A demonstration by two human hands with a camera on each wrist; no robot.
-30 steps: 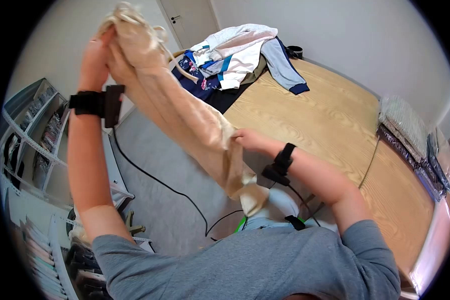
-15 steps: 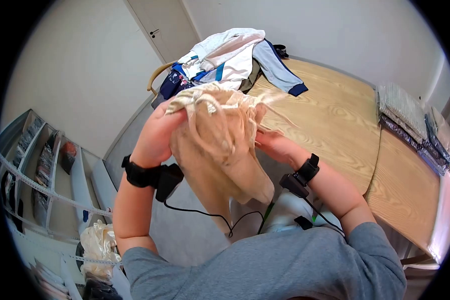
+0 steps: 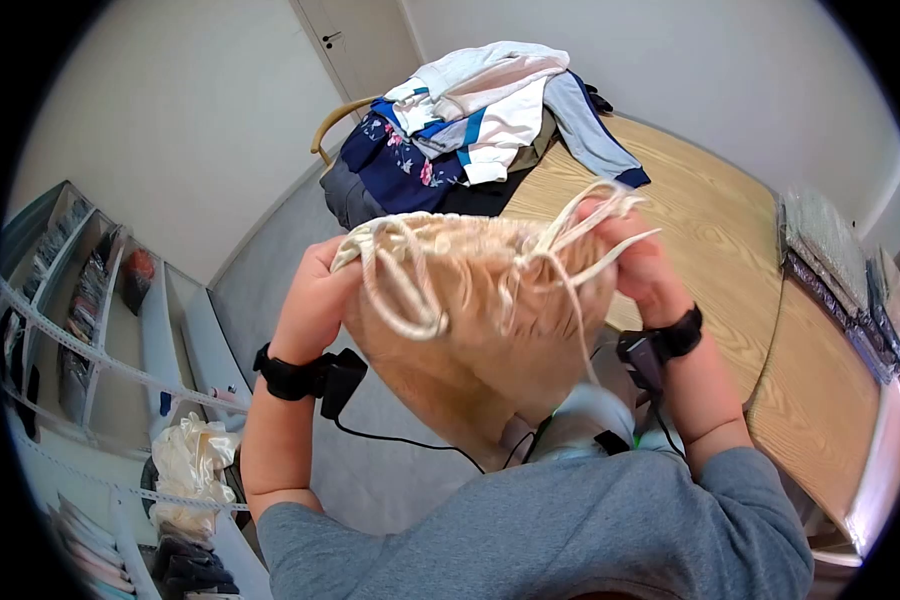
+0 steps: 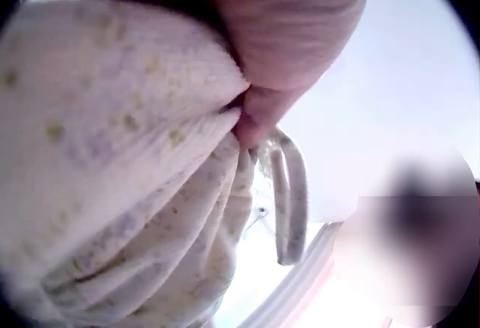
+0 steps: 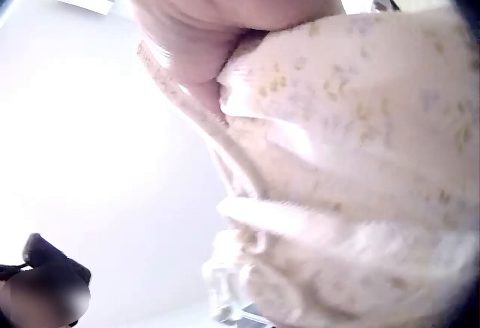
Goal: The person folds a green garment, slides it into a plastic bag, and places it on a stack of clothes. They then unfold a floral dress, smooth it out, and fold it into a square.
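Note:
Beige drawstring trousers hang between both hands, with the gathered waistband at the top and the legs falling toward the person's lap. My left hand grips one end of the waistband, beside a looped cord. The other end is held by my right hand, with a tied bow of cord close to its fingers. In the left wrist view the fabric shows a faint floral print and folds pinched under the thumb. The right wrist view shows similar printed cloth gripped near the edge.
A heap of clothes lies at the far end of the wooden table, partly over a chair. Plastic-wrapped packages are stacked at the right. Shelves with bagged items line the left. Black cables run from the wrist cameras.
The trousers were stretched diagonally, left hand high; the left hand came down, and the right hand moved from lower on the cloth up to the waistband. The waistband is now spread level between both hands.

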